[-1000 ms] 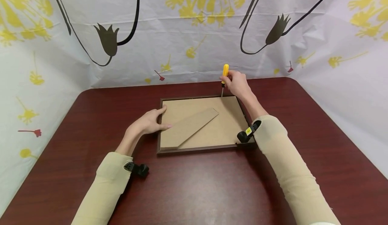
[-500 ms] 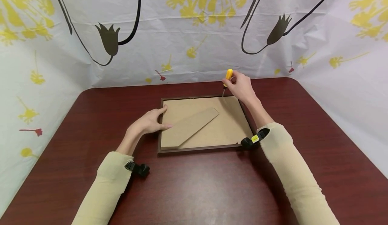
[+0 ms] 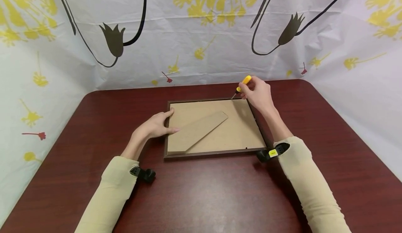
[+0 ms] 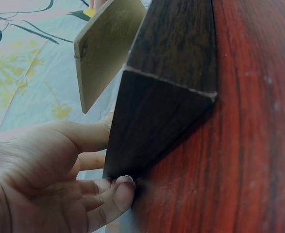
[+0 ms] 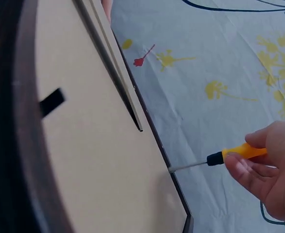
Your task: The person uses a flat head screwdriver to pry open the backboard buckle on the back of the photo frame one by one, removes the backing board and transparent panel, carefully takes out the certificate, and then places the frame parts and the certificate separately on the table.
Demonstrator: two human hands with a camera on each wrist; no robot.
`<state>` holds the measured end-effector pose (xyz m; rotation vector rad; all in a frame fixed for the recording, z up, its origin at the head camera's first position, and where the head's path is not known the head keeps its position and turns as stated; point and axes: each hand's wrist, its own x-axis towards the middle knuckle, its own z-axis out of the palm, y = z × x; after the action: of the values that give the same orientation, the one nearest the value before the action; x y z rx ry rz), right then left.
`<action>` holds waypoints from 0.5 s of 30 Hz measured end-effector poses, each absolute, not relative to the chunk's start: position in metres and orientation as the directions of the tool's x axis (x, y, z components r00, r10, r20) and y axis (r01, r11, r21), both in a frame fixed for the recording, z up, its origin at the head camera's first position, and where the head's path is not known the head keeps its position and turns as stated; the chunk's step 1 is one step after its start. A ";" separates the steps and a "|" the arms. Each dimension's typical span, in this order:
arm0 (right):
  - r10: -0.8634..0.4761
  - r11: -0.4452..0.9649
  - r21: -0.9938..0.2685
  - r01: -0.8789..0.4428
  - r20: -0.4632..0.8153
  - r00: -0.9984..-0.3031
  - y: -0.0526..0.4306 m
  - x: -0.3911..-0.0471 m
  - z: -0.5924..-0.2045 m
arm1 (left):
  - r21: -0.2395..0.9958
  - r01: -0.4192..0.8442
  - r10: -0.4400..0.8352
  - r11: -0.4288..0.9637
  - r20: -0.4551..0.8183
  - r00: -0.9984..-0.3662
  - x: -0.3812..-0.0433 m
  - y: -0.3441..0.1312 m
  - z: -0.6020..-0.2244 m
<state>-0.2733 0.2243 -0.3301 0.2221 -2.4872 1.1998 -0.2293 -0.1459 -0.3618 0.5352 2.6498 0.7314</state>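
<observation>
A picture frame (image 3: 216, 153) lies face down on the table, its beige backing board (image 3: 242, 132) up. On the board an easel stand flap (image 3: 198, 130) slants from the near left corner toward the middle. My left hand (image 3: 154, 125) holds the frame's left side, thumb over the backing and fingers down the outer edge. With my right hand (image 3: 260, 94) I pinch a screwdriver (image 3: 246, 80) by its yellow handle. Its tip meets the inner edge of the far rim, near the right corner. A small black metal tab (image 5: 52, 102) shows along the near rim in the right wrist view.
The dark red wooden table (image 3: 201, 194) extends around the frame on all sides. A white sheet (image 3: 176, 51) with yellow flowers and dark stems hangs behind and beside the table. Each wrist wears a black camera, like the one (image 3: 146, 175) on the left.
My right hand has moved right and slightly down, tilting the screwdriver handle from near upright over to the right while its tip stays at the far rim. The left hand keeps its place.
</observation>
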 end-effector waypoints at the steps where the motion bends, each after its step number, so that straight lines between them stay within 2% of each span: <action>1: 0.023 0.621 -0.722 -0.305 0.406 -0.914 0.224 -0.272 -0.330 | 0.545 0.262 0.438 0.796 -0.220 -0.872 -0.229 -0.146 -0.362; 15: 0.119 0.517 -0.749 -0.415 0.542 -0.832 0.233 -0.260 -0.325 | 0.538 0.271 0.437 0.798 -0.207 -0.875 -0.231 -0.147 -0.365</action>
<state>-0.2599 0.2330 -0.3252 0.2403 -2.2190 1.2986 -0.2305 -0.1467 -0.3650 0.5408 2.6657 0.7277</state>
